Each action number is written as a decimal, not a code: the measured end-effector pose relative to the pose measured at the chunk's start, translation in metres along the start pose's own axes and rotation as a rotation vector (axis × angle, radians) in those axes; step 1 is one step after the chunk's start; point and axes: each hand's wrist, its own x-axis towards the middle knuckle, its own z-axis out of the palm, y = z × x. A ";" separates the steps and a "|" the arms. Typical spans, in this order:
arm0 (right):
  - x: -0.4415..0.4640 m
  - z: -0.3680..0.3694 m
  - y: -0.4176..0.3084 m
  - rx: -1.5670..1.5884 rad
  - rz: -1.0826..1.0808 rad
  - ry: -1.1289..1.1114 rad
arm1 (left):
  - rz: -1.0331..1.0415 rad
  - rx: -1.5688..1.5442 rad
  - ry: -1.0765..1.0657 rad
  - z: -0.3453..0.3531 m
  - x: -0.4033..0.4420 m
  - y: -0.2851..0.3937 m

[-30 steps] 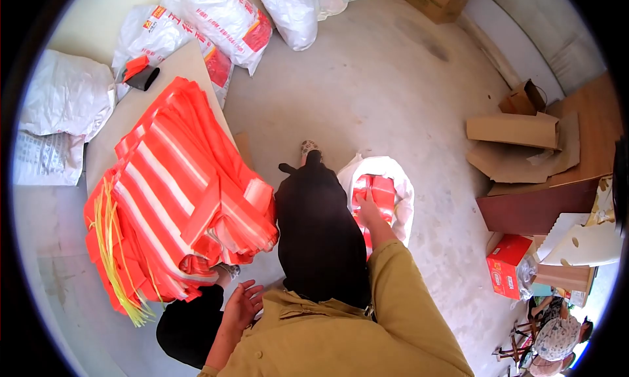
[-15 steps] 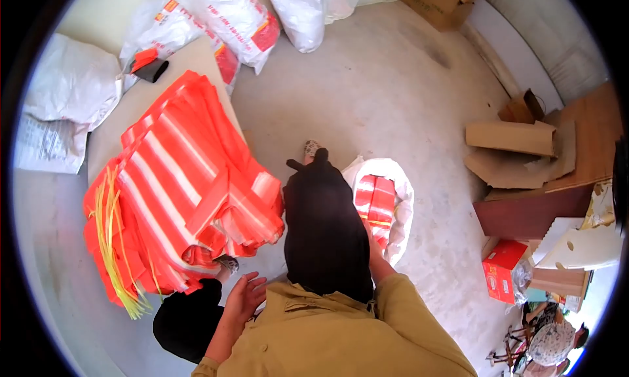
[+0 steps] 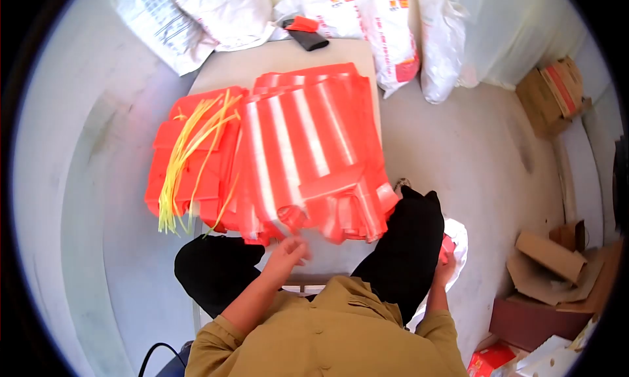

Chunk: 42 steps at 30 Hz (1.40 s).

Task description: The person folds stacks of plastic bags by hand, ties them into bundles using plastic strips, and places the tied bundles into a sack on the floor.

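Sheeting, glossy and thin, lies in a layered striped stack (image 3: pixel 298 138) over the middle and right of the pale, flat worktop (image 3: pixel 229 69). Its red and white bands run from the far side towards the person, and the near end is crumpled into soft curls and rolled folds that reach close to the near edge. To its left, touching it, sits a plainer folded red stack (image 3: pixel 226 148), boxier in outline, with a loose spray of narrow yellow strips (image 3: pixel 183 151) splayed across it (rather like dry grass, from where I stand).

The left hand (image 3: pixel 283 258) is at the near edge, by the curled end of the striped stack. Its fingers are loosely bent; I cannot tell whether they pinch any of the sheeting. The right hand (image 3: pixel 444 269) is down beside the right knee in black trousers (image 3: pixel 406 246), at the mouth of a white sack (image 3: pixel 460 236), right by a smooth red bundle (image 3: pixel 448 245). Those fingers are partly hidden, so I cannot tell if they grasp it or are released.

At the far edge lies a flattened dark piece (image 3: pixel 311 41) with a bright red piece (image 3: pixel 303 24) against it. Beyond that edge, wrinkled white bags (image 3: pixel 226 13) slump in a row. Off to the right stand a closed brown carton (image 3: pixel 547 98) and bent sheets of opened cardboard (image 3: pixel 550 265), with a glossy red box (image 3: pixel 491 358) nearer the person.
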 end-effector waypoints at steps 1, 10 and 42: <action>0.019 -0.015 -0.035 0.028 0.028 0.027 | 0.078 0.034 0.025 -0.003 0.000 0.005; 0.074 -0.044 -0.333 0.423 -0.371 -0.223 | 0.710 0.913 0.415 -0.036 0.004 0.064; 0.024 0.001 -0.449 0.121 -0.962 -0.551 | 0.651 1.182 0.267 -0.043 0.027 0.060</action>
